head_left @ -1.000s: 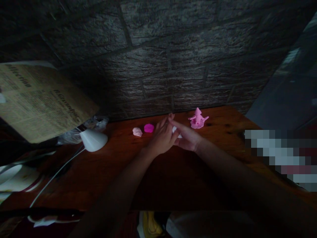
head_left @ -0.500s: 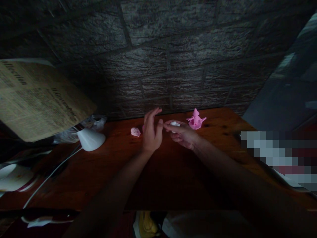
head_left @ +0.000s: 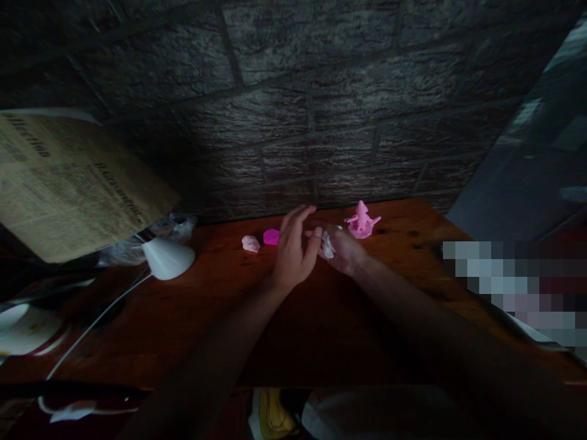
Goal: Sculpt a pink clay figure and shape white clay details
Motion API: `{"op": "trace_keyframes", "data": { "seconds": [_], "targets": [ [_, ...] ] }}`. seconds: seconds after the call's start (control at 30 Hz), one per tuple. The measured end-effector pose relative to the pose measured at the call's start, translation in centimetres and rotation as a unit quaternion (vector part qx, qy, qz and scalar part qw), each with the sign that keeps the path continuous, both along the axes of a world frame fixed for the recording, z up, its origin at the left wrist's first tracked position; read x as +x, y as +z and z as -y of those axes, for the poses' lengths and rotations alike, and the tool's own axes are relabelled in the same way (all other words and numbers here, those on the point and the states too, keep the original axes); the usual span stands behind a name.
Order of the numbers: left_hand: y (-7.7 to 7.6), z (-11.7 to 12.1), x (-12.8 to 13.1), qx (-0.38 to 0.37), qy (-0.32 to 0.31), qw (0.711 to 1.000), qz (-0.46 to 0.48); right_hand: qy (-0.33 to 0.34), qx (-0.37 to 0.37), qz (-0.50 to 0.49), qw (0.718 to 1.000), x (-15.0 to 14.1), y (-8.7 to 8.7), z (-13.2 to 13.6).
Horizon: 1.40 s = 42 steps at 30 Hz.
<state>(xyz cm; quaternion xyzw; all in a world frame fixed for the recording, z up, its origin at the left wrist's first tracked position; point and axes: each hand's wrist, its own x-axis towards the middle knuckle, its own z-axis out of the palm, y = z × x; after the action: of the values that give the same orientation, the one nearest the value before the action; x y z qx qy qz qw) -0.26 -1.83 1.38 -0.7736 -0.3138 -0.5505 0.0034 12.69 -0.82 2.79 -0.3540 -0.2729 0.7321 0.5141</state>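
A white, soft-looking lump of clay (head_left: 328, 245) lies in my right hand (head_left: 346, 252), which is turned palm up. Some of its fingers are hidden behind my left hand (head_left: 293, 250). The left one is held on edge, fingers stretched out and thumb apart, with its thumb tip close to the white clay; whether they touch I cannot tell. Just behind my right hand stands a pink clay figure (head_left: 361, 221) with a pointed top and arm-like sides. Left of my hands are a bright magenta clay piece (head_left: 270, 237) and a pale pink clay lump (head_left: 251, 244).
A white cone-shaped lamp head (head_left: 169, 258) with a cable sits left on the wooden table (head_left: 192, 330). Printed brown paper (head_left: 68, 183) and crumpled clear plastic (head_left: 177, 226) are behind it. A dark brick wall (head_left: 275, 110) borders the back.
My left hand has moved right, nearer the right hand, uncovering the magenta piece. My right hand has opened more, and the white clay now shows lower in its palm.
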Motion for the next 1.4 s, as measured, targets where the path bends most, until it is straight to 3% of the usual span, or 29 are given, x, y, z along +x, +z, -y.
{"op": "trace_keyframes", "data": {
  "seconds": [0.17,0.27,0.43,0.67,0.8,0.93,1.03,1.27,1.4],
  "targets": [
    [-0.6,0.2,0.6,-0.062,-0.030,0.995,-0.075,0.000,0.072,-0.024,0.997,-0.5,-1.5,-0.4],
    [-0.9,0.7,1.4,-0.077,-0.038,0.992,-0.096,0.043,0.075,-0.051,0.995,-0.7,-1.5,0.2],
    [-0.2,1.5,2.3,-0.055,-0.040,0.998,-0.013,0.097,0.064,-0.093,0.989,-1.1,0.0,1.6],
    [0.7,0.7,2.1,-0.197,-0.025,0.971,0.132,0.167,0.036,-0.092,0.981,-1.5,0.1,2.2],
    [1.2,-0.1,1.7,-0.302,-0.024,0.918,0.255,0.163,0.053,-0.066,0.983,-1.4,-0.8,1.6],
    [1.4,-0.8,1.2,-0.426,-0.074,0.823,0.369,0.121,0.038,-0.038,0.991,-1.1,-1.6,0.7],
    [1.8,-1.0,1.0,-0.476,-0.125,0.769,0.409,0.116,0.003,-0.020,0.993,-1.3,-2.0,0.5],
    [3.5,0.3,1.5,-0.538,-0.219,0.704,0.409,0.164,-0.033,-0.056,0.984,-1.8,-1.4,1.2],
    [3.5,0.7,1.6,-0.578,-0.254,0.675,0.381,0.172,-0.045,-0.065,0.982,-2.0,-0.8,1.6]
  ]
}}
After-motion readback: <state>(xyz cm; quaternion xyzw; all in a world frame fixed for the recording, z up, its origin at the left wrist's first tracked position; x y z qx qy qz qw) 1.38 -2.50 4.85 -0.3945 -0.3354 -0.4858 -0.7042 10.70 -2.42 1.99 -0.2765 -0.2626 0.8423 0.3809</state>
